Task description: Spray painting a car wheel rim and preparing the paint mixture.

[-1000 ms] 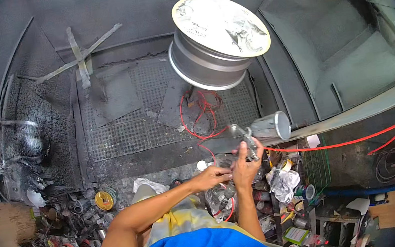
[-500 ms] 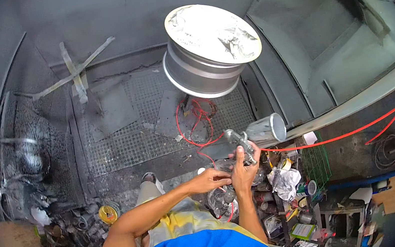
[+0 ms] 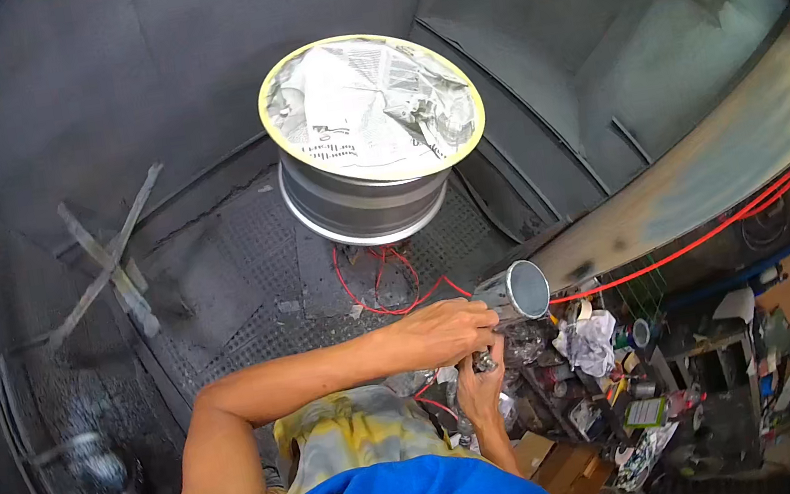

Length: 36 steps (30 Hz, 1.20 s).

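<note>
My right hand (image 3: pixel 482 391) is wrapped round a metal spray gun (image 3: pixel 482 360), low in front of my body. A silvery cup (image 3: pixel 526 289) with a round grey end sticks out from the gun to the right. My left hand (image 3: pixel 447 332) reaches across from the left and closes on the gun beside the cup; its fingertips are partly hidden. Beyond my hands a grey wheel rim (image 3: pixel 358 202) stands with its face up. Printed paper (image 3: pixel 355 106) covers that face, with a yellow border round the edge.
A red hose (image 3: pixel 660 262) runs off to the right, with loops (image 3: pixel 382 294) on the floor below the wheel. Crossed taped bars (image 3: pixel 114 261) stand at left. Cluttered cans and rags (image 3: pixel 590 341) fill the lower right, above a cardboard box (image 3: pixel 568 470). Grey booth walls surround the wheel.
My left hand has moved right and up onto the gun beside the cup. The gun has turned and come slightly nearer my body. The view has shifted, so the wheel appears further left.
</note>
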Each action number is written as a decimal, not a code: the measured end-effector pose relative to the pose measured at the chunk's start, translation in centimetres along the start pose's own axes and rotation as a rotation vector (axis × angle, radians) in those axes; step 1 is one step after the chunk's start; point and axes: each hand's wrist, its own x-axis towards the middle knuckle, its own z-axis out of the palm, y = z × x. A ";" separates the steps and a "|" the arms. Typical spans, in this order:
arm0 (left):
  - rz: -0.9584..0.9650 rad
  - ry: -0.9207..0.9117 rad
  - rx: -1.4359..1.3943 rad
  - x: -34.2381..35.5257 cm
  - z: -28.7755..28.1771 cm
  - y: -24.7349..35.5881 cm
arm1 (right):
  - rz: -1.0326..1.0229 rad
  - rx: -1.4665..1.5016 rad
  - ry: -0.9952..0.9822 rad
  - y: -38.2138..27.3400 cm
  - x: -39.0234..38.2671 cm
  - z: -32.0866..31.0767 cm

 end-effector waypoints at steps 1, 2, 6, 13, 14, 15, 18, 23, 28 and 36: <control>0.023 -0.050 -0.045 0.3 -0.4 -1.0 | -0.037 -0.011 0.045 -0.7 0.3 0.7; 0.045 -0.104 -0.091 0.3 -0.8 -1.8 | -0.071 -0.023 0.091 -1.2 0.5 1.6; 0.023 -0.104 -0.075 -0.5 -3.0 -2.1 | -0.013 0.037 0.077 -3.1 0.9 3.6; -0.637 0.396 0.416 -7.4 -13.3 -5.9 | 0.162 0.241 0.044 -5.1 1.3 4.9; -0.725 0.389 0.611 -8.4 -14.6 -7.6 | 0.176 0.267 0.075 -4.8 1.7 4.6; -0.785 0.359 0.716 -10.0 -15.5 -9.3 | 0.130 0.164 0.092 -4.5 2.3 4.1; -0.934 0.263 0.804 -12.4 -16.1 -12.4 | 0.089 0.094 0.202 -2.8 4.2 2.2; -1.086 0.109 0.811 -12.5 -16.9 -13.3 | 0.038 0.012 0.303 -2.3 6.0 -0.7; -1.047 0.050 0.912 -11.8 -17.3 -13.8 | 0.086 0.080 0.137 -2.4 5.2 -0.2; -1.043 -0.056 0.909 -11.8 -19.2 -16.0 | -0.008 0.280 -0.110 -3.2 5.2 1.4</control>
